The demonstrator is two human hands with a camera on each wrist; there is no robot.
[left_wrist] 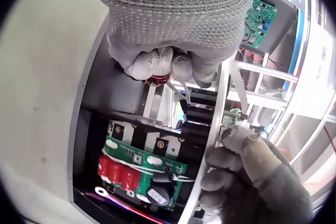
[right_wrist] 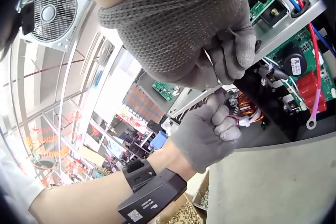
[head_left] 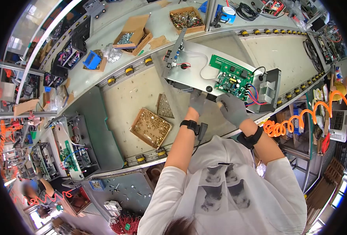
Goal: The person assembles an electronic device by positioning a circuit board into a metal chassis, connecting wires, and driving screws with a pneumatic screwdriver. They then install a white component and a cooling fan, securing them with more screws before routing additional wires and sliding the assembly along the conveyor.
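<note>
A metal chassis [head_left: 195,58] with a green circuit board [head_left: 232,74] on its panel lies tilted across the bench track in front of me. My gloved left hand [head_left: 197,102] reaches in at the chassis's near side. In the left wrist view its fingers curl at a copper-wound coil [left_wrist: 157,80] with white leads [left_wrist: 181,92]. My gloved right hand [head_left: 233,109] is at the panel's near edge. Its bent fingers [right_wrist: 231,58] hold that edge in the right wrist view. Inside the chassis sit another board [left_wrist: 149,163], red components [left_wrist: 118,172] and black heatsink fins [left_wrist: 199,113].
A box of brass screws [head_left: 151,127] and a smaller tray of screws [head_left: 164,106] lie left of my hands. An orange coiled hose [head_left: 295,121] hangs at the right. Yellow rollers [head_left: 141,158] line the track. More open chassis [head_left: 69,149] stand at the left.
</note>
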